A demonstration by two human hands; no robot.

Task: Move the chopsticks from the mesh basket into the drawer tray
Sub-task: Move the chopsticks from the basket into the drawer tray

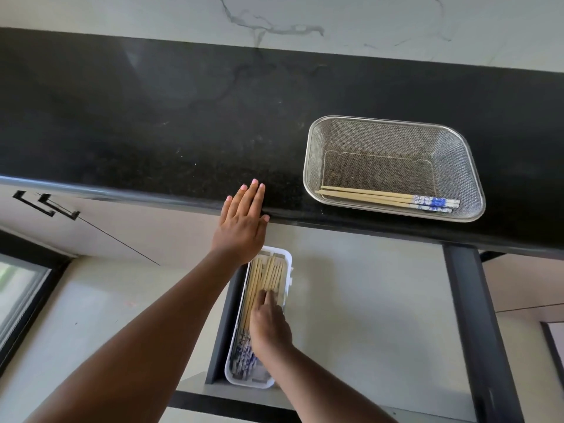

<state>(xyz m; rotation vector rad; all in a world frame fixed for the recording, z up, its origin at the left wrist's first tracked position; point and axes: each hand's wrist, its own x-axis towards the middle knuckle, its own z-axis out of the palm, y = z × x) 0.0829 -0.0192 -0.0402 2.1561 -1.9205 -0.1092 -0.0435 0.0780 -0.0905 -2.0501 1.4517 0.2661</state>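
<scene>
A steel mesh basket (393, 126) sits on the black countertop at the right. Two wooden chopsticks with blue-and-white ends (387, 197) lie along its near side. Below the counter, a white drawer tray (288, 270) holds several more chopsticks (259, 282) lying lengthwise. My right hand (270, 328) rests flat on the chopsticks in the tray, fingers pressing on them. My left hand (244, 221) lies flat on the counter's front edge, fingers spread, holding nothing.
The black countertop (152, 117) stretches left of the basket. A marble-patterned wall (274, 19) rises behind it. The open drawer (381, 300) has dark side rails (470, 315). Cabinet handles (45, 206) show at the left, and a window frame (24, 294) lower left.
</scene>
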